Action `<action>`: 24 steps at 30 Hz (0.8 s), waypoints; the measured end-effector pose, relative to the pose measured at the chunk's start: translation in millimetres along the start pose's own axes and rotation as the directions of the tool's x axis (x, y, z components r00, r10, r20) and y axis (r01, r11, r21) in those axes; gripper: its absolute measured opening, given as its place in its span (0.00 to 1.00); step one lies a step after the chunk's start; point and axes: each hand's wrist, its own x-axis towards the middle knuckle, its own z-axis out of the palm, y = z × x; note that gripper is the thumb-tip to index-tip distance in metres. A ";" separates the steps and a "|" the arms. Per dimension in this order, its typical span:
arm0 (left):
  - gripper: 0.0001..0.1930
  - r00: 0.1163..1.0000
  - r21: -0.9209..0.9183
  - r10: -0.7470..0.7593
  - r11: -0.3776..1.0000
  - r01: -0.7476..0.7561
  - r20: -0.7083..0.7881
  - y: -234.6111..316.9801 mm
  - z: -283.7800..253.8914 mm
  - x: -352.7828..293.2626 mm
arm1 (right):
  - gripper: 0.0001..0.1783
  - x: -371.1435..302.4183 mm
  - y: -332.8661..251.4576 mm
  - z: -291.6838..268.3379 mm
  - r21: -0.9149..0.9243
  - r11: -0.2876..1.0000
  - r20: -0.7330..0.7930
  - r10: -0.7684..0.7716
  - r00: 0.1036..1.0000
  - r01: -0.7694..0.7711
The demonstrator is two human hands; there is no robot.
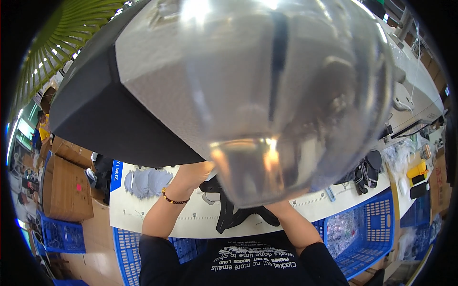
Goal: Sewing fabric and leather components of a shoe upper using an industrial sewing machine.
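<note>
A black cloth piece (238, 217) lies on the white tabletop (267, 226) at its near edge, between the two forearms. Its near side forks into two prongs: one points toward the body and slightly left, the other slants off to the right. Another part runs up beside the left hand (196, 172); the rest goes under the machine (296, 95), so its full long axis cannot be told.

That large, shiny machine stands in the way, filling the upper middle and covering most of both hands. The left hand's fingers are hidden, and so are those of the right hand (278, 206); I cannot tell whether either set is grasping or released.

A beaded bracelet (174, 201) circles the left wrist. Grey pieces (148, 182) overlap to the left, and a heap of black pieces (367, 172) sits to the right. Blue crates (379, 219) stand below on both sides, the right one holding clear plastic (341, 231)
</note>
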 end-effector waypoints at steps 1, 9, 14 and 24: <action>0.09 0.998 -0.074 -0.043 0.996 0.040 -0.038 1.5 0.2 -1.2 | 0.16 0.8 -0.9 0.6 0.080 0.997 -0.065 0.008 0.998 -0.003; 0.10 0.989 0.049 -0.127 0.990 0.131 -0.074 7.3 2.1 -5.6 | 0.16 5.2 -9.8 -5.9 0.055 0.998 -0.087 0.010 0.996 -0.005; 0.08 0.990 0.070 -0.084 0.993 0.093 -0.114 6.5 4.8 -5.3 | 0.13 17.7 -30.7 -17.9 0.301 0.926 -0.016 0.242 0.970 -0.226; 0.08 0.944 -0.036 -0.309 0.951 0.307 -0.115 7.1 2.5 -18.2 | 0.09 20.3 -7.2 -21.1 -0.007 0.998 -0.112 0.054 0.992 -0.055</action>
